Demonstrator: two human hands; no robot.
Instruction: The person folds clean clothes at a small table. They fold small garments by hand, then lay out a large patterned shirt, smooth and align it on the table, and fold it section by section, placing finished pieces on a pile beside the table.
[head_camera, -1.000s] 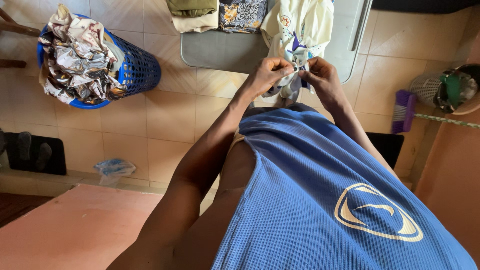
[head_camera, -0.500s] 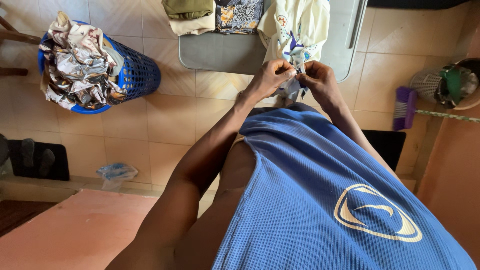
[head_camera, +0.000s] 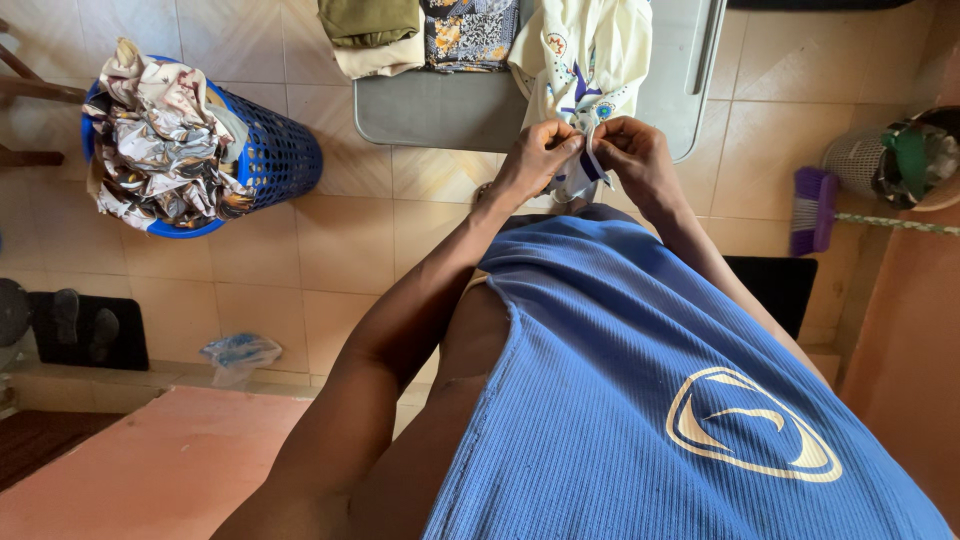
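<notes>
Just above frame centre, the left hand (head_camera: 535, 160) and right hand (head_camera: 635, 160) each pinch the hem of a cream printed garment (head_camera: 580, 60); both grips are closed on it. It looks light, limp and easily bunched, best held by edges. It drapes off the grey counter (head_camera: 440, 105) above a tiled floor (head_camera: 330, 240), with a blue laundry basket (head_camera: 270, 140) upper left.

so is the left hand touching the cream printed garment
Touching: the head view shows the left hand pinching the cream printed garment's edge, opposite the right hand.
</notes>
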